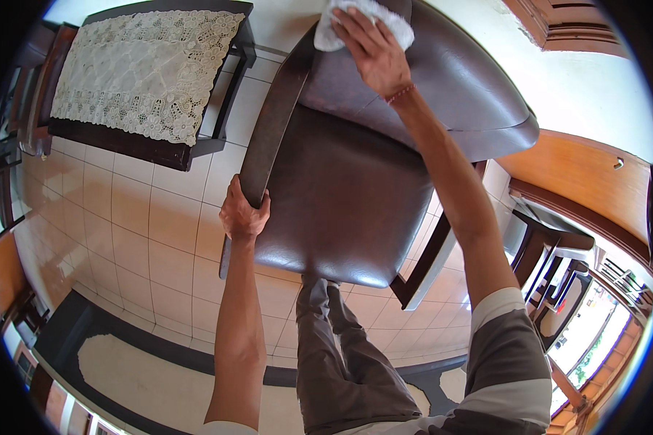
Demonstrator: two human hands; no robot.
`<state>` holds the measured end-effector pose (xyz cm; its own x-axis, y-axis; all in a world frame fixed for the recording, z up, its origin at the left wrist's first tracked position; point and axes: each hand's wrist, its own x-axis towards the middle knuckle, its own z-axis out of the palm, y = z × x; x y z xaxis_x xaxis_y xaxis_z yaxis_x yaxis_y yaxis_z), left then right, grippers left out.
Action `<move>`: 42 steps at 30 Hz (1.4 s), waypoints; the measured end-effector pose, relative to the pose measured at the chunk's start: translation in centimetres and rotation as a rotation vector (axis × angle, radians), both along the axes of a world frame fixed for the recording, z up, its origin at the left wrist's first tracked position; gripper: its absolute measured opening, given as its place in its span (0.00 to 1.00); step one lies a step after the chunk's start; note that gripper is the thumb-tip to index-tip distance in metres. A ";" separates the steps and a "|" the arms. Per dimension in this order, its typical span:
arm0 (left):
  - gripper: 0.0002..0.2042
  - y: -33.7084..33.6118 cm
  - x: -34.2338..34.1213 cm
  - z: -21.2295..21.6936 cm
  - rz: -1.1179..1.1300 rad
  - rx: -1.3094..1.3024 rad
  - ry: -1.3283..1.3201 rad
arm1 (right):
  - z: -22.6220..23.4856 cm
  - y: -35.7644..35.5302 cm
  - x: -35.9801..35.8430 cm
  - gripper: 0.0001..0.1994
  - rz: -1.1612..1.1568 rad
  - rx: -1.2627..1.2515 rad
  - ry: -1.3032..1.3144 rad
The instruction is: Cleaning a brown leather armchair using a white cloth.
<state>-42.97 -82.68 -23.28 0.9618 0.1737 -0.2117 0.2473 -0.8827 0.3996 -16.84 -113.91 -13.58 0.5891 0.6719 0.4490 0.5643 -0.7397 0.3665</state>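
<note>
Tiled floor (123,217) in pale cream squares, with a dark border strip and a lighter rug-like patch down toward the lower edge, wooden doors and trim off to the right. Biggest thing here is the brown leather armchair (348,188) smack in the middle, seat facing up at the camera, padded backrest up top, wooden armrest (265,123) running down its left side. Up in the far left there's a dark wooden table (196,148) covered with a white lace cloth (141,69). Left hand (243,214) is wrapped tight round the front end of that armrest, fingers curled over the wood. Right hand (374,51) is pressed flat with fingers spread on a white rag (370,18), which sits on top of the backrest near the upper edge, so it's pinning the rag rather than squeezing it
</note>
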 end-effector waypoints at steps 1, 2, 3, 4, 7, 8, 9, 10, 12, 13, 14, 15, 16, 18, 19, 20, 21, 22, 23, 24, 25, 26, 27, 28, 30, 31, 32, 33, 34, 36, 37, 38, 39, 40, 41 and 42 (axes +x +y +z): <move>0.37 0.0 -0.1 0.0 -0.005 0.016 0.011 | -2.4 -0.5 -1.8 0.23 -0.003 0.006 0.003; 0.37 0.0 -0.1 0.0 -0.006 0.030 0.028 | -4.9 -0.9 -3.5 0.24 -0.020 0.077 0.087; 0.37 0.0 -0.2 0.0 -0.013 0.040 0.022 | -7.4 -1.1 -5.1 0.26 -0.032 0.161 0.159; 0.37 0.0 -0.2 -0.1 -0.009 0.036 0.023 | -10.0 -1.1 -6.7 0.26 -0.041 0.156 0.169; 0.37 0.0 -0.3 -0.4 -0.016 0.042 0.035 | -16.7 0.7 -10.6 0.25 -0.182 0.340 0.410; 0.37 0.0 -0.3 -0.5 -0.016 0.037 0.026 | -18.5 2.0 -11.1 0.25 -0.164 0.363 0.476; 0.37 0.0 -0.4 -0.6 -0.024 0.043 0.041 | -19.9 3.5 -11.6 0.24 -0.193 0.347 0.605; 0.37 0.0 -0.4 -0.7 -0.025 0.045 -0.002 | -21.0 5.2 -12.2 0.23 -0.185 0.471 0.630; 0.37 0.0 -0.4 -0.8 -0.052 0.044 -0.043 | -22.5 8.2 -12.8 0.22 -0.248 0.565 0.712; 0.37 0.0 -0.4 -0.9 -0.046 0.040 -0.050 | -23.1 9.4 -13.1 0.20 -0.356 0.576 0.735; 0.37 -0.1 -0.4 -0.9 -0.039 0.033 -0.055 | -23.5 9.5 -13.5 0.20 -0.435 0.591 0.735; 0.37 -0.1 -0.4 -0.9 -0.029 0.036 -0.040 | -23.9 8.6 -14.1 0.20 -0.486 0.578 0.756; 0.37 -0.2 -0.5 -0.8 -0.046 0.030 -0.046 | -24.1 7.2 -15.0 0.18 -0.403 0.634 0.709; 0.36 -0.4 -0.3 -0.8 -0.024 0.024 -0.038 | -24.5 3.2 -16.7 0.17 -0.411 0.638 0.662; 0.36 -0.4 -0.3 -0.7 -0.024 0.027 -0.046 | -24.4 -0.6 -18.3 0.17 -0.507 0.576 0.696; 0.36 -0.5 -0.3 -0.8 -0.031 0.024 -0.040 | -24.1 -4.7 -19.8 0.17 -0.528 0.580 0.682; 0.36 -0.5 -0.3 -0.8 -0.029 0.029 -0.045 | -23.6 -9.0 -21.5 0.18 -0.552 0.578 0.698; 0.36 -0.4 -0.3 -0.8 -0.019 0.041 -0.038 | -22.9 -12.8 -23.3 0.20 -0.610 0.453 0.704; 0.36 -0.4 -0.3 -0.8 -0.025 0.041 -0.048 | -22.0 -16.3 -25.0 0.20 -0.669 0.448 0.749; 0.36 -0.4 -0.3 -0.7 -0.028 0.054 -0.042 | -21.1 -19.3 -26.4 0.21 -0.644 0.414 0.738; 0.35 -0.3 -0.3 -0.7 -0.029 0.068 -0.036 | -20.8 -20.9 -27.4 0.22 -0.698 0.354 0.816; 0.35 -0.3 -0.3 -0.7 -0.021 0.076 -0.029 | -20.6 -21.7 -28.6 0.23 -0.815 0.404 0.811; 0.35 -0.3 -0.3 -0.7 -0.030 0.061 -0.047 | -20.9 -21.5 -29.3 0.24 -0.853 0.473 0.779; 0.35 -0.3 -0.3 -0.7 -0.039 0.043 -0.068 | -21.1 -21.0 -29.7 0.24 -0.961 0.524 0.793; 0.36 -0.4 -0.4 -0.7 -0.034 0.035 -0.050 | -22.9 -17.8 -29.7 0.26 -1.175 0.568 0.607; 0.36 -0.4 -0.4 -0.7 -0.028 0.041 -0.043 | -23.7 -16.2 -29.4 0.27 -1.412 0.618 0.447; 0.36 -0.4 -0.3 -0.7 -0.022 0.047 -0.037 | -24.3 -14.9 -28.9 0.27 -1.380 0.608 0.399; 0.36 -0.4 -0.3 -0.7 -0.019 0.047 -0.035 | -24.8 -13.5 -28.5 0.28 -1.549 0.628 0.297; 0.36 -0.5 -0.4 -0.6 -0.023 0.048 -0.043 | -25.3 -11.5 -28.2 0.30 -1.736 0.652 0.217; 0.36 -0.4 -0.3 -0.6 -0.027 0.058 -0.049 | -26.0 -6.4 -26.3 0.31 -1.725 0.553 0.240; 0.35 -0.4 -0.3 -0.6 -0.023 0.057 -0.049 | -25.8 -3.7 -25.5 0.31 -1.693 0.546 0.355; 0.35 -0.4 -0.3 -0.6 -0.022 0.054 -0.051 | -25.5 -0.9 -24.8 0.31 -1.516 0.513 0.413; 0.35 -0.4 -0.2 -0.6 -0.031 0.050 -0.054 | -25.0 1.9 -23.7 0.30 -1.415 0.492 0.609; 0.35 -0.4 -0.2 -0.6 -0.017 0.045 -0.029 | -24.6 5.1 -22.4 0.29 -1.304 0.574 0.687; 0.35 -0.4 -0.2 -0.5 -0.004 0.041 -0.002 | -24.0 8.3 -21.0 0.28 -1.182 0.667 0.662; 0.35 -0.5 -0.2 -0.5 -0.012 0.037 -0.006 | -23.3 10.7 -19.4 0.26 -1.074 0.657 0.655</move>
<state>-43.17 -83.18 -23.83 0.9650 0.1694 -0.2000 0.2342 -0.8997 0.3682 -36.23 -103.21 -36.91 0.8918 -0.4497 -0.0501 -0.4418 -0.8415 -0.3109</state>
